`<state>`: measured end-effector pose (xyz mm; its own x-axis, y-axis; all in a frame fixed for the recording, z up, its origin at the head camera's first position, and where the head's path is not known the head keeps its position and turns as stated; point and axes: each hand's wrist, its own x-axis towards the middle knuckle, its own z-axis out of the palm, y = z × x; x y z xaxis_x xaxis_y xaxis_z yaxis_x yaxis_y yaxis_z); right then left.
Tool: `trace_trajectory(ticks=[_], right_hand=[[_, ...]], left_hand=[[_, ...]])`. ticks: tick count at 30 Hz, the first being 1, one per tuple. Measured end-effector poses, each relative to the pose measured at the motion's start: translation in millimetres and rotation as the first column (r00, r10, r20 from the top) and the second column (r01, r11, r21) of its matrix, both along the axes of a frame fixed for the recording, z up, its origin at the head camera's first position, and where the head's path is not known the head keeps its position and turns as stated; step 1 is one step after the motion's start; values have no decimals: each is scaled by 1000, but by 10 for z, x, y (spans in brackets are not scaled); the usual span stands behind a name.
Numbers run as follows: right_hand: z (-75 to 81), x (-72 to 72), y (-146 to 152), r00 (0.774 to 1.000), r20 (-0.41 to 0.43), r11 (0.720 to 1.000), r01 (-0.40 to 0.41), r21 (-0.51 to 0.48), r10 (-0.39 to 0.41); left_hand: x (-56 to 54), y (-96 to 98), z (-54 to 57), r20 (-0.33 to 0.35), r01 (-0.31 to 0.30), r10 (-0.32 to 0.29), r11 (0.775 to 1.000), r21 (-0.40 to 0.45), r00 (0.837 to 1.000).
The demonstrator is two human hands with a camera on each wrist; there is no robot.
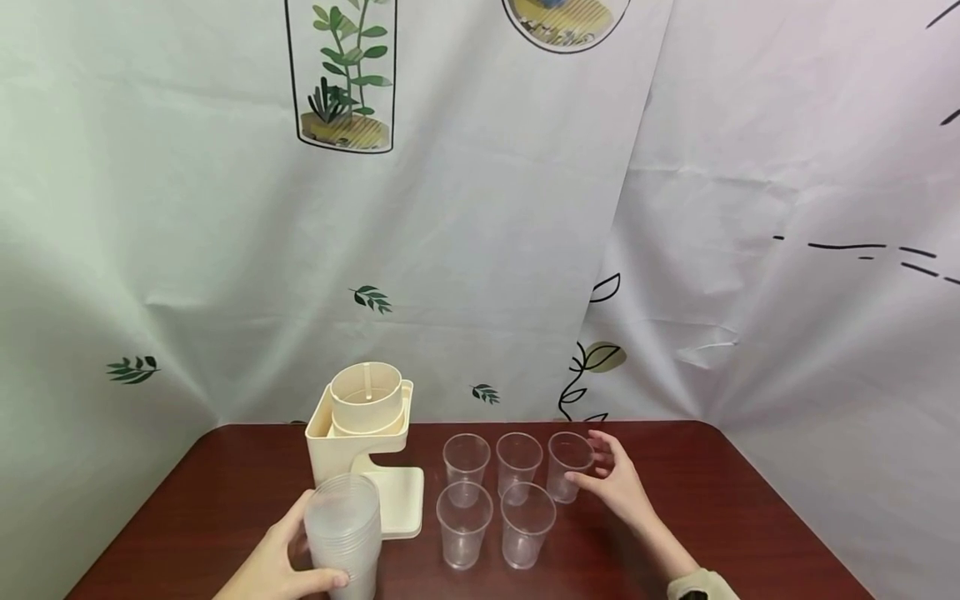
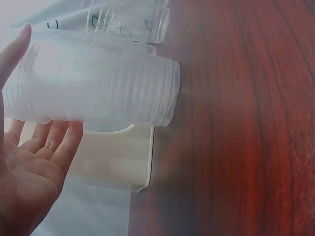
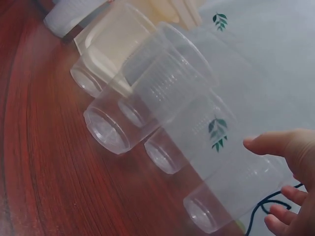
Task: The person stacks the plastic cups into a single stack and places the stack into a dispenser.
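A tall stack of nested clear plastic cups (image 1: 345,533) stands at the front left, and my left hand (image 1: 279,560) grips it, thumb on the near side and fingers round the far side. In the left wrist view the stack (image 2: 103,81) lies between thumb and fingers. My right hand (image 1: 619,490) is beside the back right single cup (image 1: 564,479), thumb and fingers spread apart around its right side. The right wrist view shows that cup (image 3: 204,209) upright on the table, with the thumb (image 3: 270,143) apart from the fingers.
Several more single clear cups, such as the front middle cup (image 1: 527,533), stand upright in two rows on the dark red table (image 1: 720,533). Behind the stack is a cream dispenser-like appliance (image 1: 330,458) with a round top and flat base. A printed white cloth (image 1: 480,250) hangs behind.
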<state>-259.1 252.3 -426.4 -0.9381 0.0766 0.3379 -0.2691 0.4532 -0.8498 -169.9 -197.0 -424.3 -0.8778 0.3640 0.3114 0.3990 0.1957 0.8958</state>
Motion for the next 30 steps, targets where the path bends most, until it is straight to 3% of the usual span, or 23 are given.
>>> trace_trajectory(ticks=[15, 30], right_hand=[[-57, -72, -59, 997, 59, 998, -47, -50, 50], [-116, -96, -133, 989, 113, 991, -82, -107, 94]], left_hand=[[-21, 1, 33, 43, -44, 46, 998, -48, 998], [-35, -45, -48, 2, 14, -14, 1000, -23, 1000]])
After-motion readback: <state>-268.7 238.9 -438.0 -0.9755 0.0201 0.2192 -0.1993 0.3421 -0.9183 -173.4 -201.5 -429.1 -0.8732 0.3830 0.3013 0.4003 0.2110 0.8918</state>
